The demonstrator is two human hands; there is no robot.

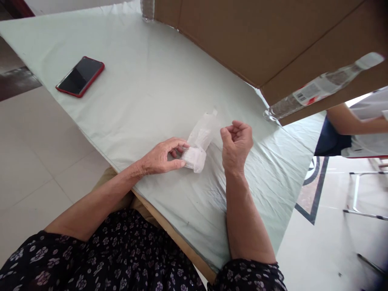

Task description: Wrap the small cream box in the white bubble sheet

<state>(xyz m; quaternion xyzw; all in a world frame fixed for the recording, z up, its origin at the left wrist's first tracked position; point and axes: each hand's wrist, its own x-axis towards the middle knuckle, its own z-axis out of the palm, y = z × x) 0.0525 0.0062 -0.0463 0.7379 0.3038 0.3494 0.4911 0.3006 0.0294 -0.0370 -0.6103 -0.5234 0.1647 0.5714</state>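
On the pale green cloth lies a thin, whitish translucent plastic bag (201, 131), spread flat at its far end. Its near end is bunched over a small white block-like bundle (192, 157); what is inside cannot be made out. My left hand (163, 155) grips the left side of this bundle, thumb on the near side and fingers on the far side. Just right of the bag, my right hand (237, 145) is raised a little with its fingers curled in loosely. Nothing shows in it, and it appears apart from the bag.
A phone in a red case (81, 76) lies at the far left of the table (127, 76). A large cardboard box (242, 36) stands at the back. Beside it is a clear plastic bottle (315, 91); another person's arm (348, 119) shows at right.
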